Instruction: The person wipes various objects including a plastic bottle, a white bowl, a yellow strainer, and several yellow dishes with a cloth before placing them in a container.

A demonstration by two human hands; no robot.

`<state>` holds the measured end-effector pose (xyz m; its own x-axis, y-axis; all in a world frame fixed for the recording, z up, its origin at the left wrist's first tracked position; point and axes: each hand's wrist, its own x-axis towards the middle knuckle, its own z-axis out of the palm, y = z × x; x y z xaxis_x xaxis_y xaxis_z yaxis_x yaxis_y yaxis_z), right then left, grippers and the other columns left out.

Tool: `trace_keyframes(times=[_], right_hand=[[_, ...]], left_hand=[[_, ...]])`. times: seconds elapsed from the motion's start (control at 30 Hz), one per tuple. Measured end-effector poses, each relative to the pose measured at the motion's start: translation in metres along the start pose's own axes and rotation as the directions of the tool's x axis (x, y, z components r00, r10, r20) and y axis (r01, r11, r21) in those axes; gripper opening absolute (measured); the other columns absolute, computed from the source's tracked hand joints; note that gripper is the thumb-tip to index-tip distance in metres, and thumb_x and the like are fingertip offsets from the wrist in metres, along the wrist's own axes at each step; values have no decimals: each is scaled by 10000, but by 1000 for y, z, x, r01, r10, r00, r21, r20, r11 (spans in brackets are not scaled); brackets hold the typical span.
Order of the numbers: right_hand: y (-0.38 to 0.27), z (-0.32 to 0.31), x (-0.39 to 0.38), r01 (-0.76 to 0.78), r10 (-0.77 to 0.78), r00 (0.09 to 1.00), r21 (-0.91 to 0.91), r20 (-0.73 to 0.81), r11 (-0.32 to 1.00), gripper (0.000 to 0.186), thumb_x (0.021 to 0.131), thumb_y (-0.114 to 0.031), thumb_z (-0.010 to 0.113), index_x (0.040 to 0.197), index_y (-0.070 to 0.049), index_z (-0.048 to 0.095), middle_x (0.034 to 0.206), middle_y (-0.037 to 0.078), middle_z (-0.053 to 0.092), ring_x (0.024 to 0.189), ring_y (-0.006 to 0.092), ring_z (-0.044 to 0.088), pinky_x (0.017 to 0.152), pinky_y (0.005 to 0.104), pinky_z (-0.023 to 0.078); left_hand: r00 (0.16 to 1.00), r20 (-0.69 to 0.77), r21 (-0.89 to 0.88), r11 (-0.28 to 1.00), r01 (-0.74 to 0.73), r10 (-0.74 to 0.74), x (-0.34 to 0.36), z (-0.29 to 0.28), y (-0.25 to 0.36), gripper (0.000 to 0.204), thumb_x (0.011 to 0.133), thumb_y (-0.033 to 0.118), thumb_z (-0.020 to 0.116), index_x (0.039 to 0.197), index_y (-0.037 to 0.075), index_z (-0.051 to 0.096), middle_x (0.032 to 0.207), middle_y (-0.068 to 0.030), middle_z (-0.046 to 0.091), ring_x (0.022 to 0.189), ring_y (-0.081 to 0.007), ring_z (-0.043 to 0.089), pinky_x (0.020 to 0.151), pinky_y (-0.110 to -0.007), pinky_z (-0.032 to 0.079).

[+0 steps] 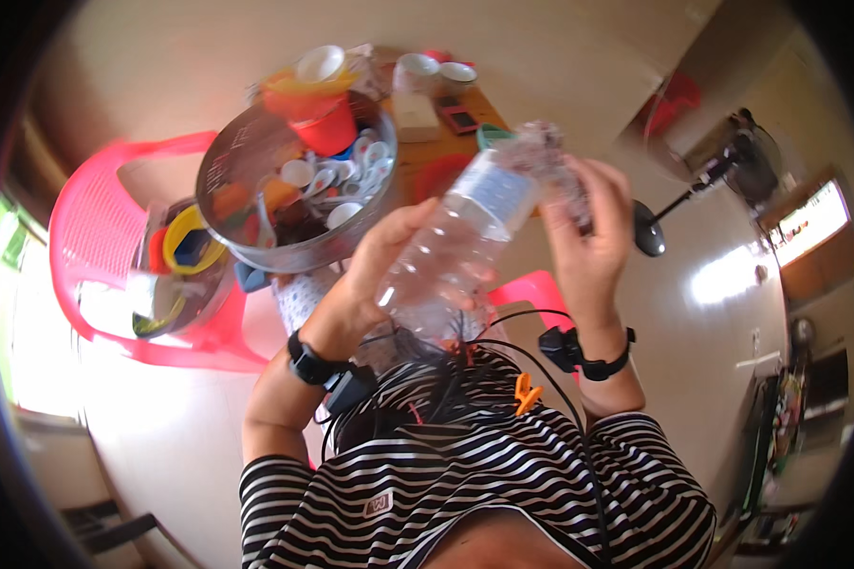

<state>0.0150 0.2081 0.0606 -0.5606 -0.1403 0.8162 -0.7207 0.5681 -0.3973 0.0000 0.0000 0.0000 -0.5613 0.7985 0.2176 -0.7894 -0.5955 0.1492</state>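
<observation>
Clear plastic bottle (432,270) is tilted in front of the chest, upper end angled right. Left hand (370,266): fingers wrapped around the bottle's body. Right hand (598,213): fingers pinching a crumpled speckled cloth (541,147) at the bottle's labelled end; blur, so can't tell how firmly it touches. Step in hand looks like wiping that end; next move likely calls for a steady left grip while the right works the cloth round. Metal tub (304,254) of dishes sits beyond, near the wooden worktop (416,154).
</observation>
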Motion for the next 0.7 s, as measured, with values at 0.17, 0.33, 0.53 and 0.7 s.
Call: trace_keyframes(times=[0.17, 0.33, 0.53, 0.7], right_hand=[[-28, 8, -23, 190, -199, 970, 74, 142, 979, 528, 693, 6, 772, 1203, -36, 644, 1133, 111, 536, 1025, 301, 545, 855, 384, 491], [-34, -1, -17, 357, -384, 887, 147, 257, 922, 677, 640, -83, 833, 1278, -60, 608, 1166, 100, 530, 1041, 303, 550, 882, 443, 479], [-32, -9, -17, 371, -385, 897, 101, 216, 923, 709, 619, -78, 829, 1293, -77, 610, 1194, 95, 539, 1061, 301, 548, 902, 445, 472], [-27, -20, -6, 256, -259, 944, 41, 203, 966, 580, 728, -58, 784, 1292, -87, 650, 1184, 83, 559, 1081, 269, 545, 939, 392, 466]], left_hand=[[928, -148, 334, 901, -278, 342, -15, -1, -5, 495, 1026, 355, 404, 1294, -33, 554, 1227, -191, 646, 1042, -328, 670, 864, -469, 575], [922, -76, 401, 858, -321, 380, 4, -21, 10, 493, 1034, 380, 414, 1273, -29, 554, 1214, -180, 653, 1053, -288, 658, 933, -413, 540], [969, -125, 283, 944, -172, 214, -2, -6, 2, 623, 997, 517, 497, 1310, -20, 541, 1217, -169, 651, 1072, -293, 649, 945, -427, 529], [943, -137, 524, 830, -190, 303, -3, -5, -6, 543, 907, 405, 598, 1248, -17, 578, 1104, -209, 677, 884, -321, 692, 747, -401, 586]])
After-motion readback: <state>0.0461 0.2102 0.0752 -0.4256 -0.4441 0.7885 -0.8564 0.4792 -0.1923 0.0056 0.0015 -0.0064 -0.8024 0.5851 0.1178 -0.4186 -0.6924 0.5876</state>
